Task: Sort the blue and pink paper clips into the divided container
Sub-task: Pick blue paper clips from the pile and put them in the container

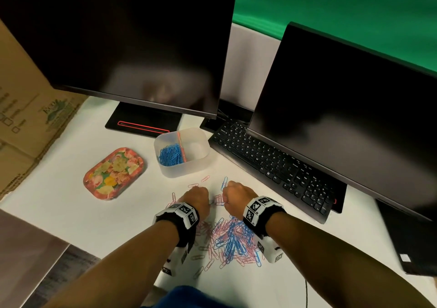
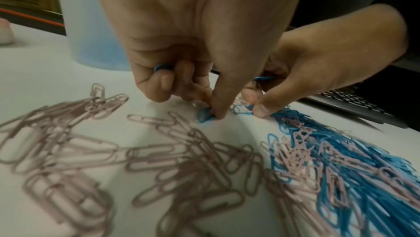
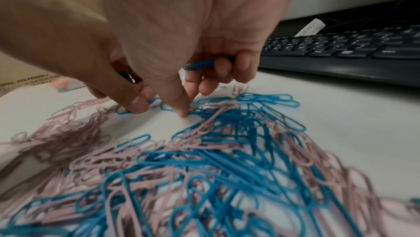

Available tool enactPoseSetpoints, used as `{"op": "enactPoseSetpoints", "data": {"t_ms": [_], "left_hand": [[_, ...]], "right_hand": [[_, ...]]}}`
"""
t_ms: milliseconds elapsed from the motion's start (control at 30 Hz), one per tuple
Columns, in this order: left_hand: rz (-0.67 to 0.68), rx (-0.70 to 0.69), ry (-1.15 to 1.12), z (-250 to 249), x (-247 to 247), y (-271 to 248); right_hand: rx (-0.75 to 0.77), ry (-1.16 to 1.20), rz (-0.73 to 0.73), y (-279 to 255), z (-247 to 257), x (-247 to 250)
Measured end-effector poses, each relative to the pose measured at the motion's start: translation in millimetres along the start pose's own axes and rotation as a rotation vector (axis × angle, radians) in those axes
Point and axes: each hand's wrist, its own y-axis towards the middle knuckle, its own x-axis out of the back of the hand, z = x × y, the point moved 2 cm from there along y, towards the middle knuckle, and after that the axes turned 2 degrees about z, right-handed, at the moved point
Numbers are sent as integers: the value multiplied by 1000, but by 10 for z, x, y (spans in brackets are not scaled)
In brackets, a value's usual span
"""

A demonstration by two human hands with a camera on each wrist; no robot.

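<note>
Both hands work side by side at the far edge of a mixed heap (image 1: pixel 233 241) of blue and pink paper clips on the white desk (image 1: pixel 82 215); the clips in the heap are too many and too tangled to count, and they point every way, so no common long axis can be given.

The left hand (image 1: pixel 196 200) has its fingers curled; the left wrist view shows its thumb and forefinger pinching one blue clip (image 2: pixel 204 116) against the desk, while the other fingers fold over more blue wire (image 2: pixel 161 66) in the palm; how many clips lie in there cannot be told.

The right hand (image 1: pixel 236 195) is curled as well; its thumb tip (image 3: pixel 181 111) presses down at the heap's edge, and its folded fingers hold a small bunch of blue clips (image 3: pixel 200 65) lying roughly crosswise in the palm; their number cannot be told.

One divided container (image 1: pixel 181 151), translucent and with two compartments, stands far of the hands, well apart from them; an orange divider (image 1: pixel 182 148) runs near to far through it; the left compartment holds a pile of blue clips (image 1: pixel 170 154), the right one shows none.

A few single pink clips (image 1: pixel 205 178) lie between hands and container; one blue clip (image 1: pixel 224 182) lies just beside the right hand, its long axis running near to far.

One flowered tray (image 1: pixel 113 174) sits to the left; one black keyboard (image 1: pixel 272 163) lies to the right; two dark monitors (image 1: pixel 132 45) stand at the far side.
</note>
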Motion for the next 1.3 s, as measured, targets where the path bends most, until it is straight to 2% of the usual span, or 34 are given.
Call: {"op": "enactPoseSetpoints", "data": {"t_ms": [133, 233, 367, 533, 633, 767, 900, 1000, 1133, 1300], "left_hand": [[-11, -31, -33, 34, 49, -38], [-42, -60, -181, 93, 177, -89], [-26, -25, -529, 233, 382, -130], [139, 118, -1300, 319, 722, -300], [96, 95, -1498, 378, 976, -357], [-80, 81, -1538, 471, 1307, -321], [-218, 161, -1550, 569, 1527, -249], [-212, 225, -1523, 648, 1577, -159], [-208, 272, -1431, 707, 1574, -68], [-258, 235, -1268, 713, 1584, -33]], "right_hand": [[-9, -3, 72, -15, -18, 14], [16, 95, 120, -66, -41, 71], [4, 488, 126, -101, -116, 176], [-13, 1150, 249, -83, 152, 401], [8, 1382, 273, -4, 397, 602], [-12, 1330, 187, 255, 755, 853], [-76, 1126, 92, 568, 985, 996], [-123, 981, 52, 707, 1073, 1073], [-91, 986, 59, 846, 1128, 1126], [-39, 959, 43, 818, 1138, 1197]]}}
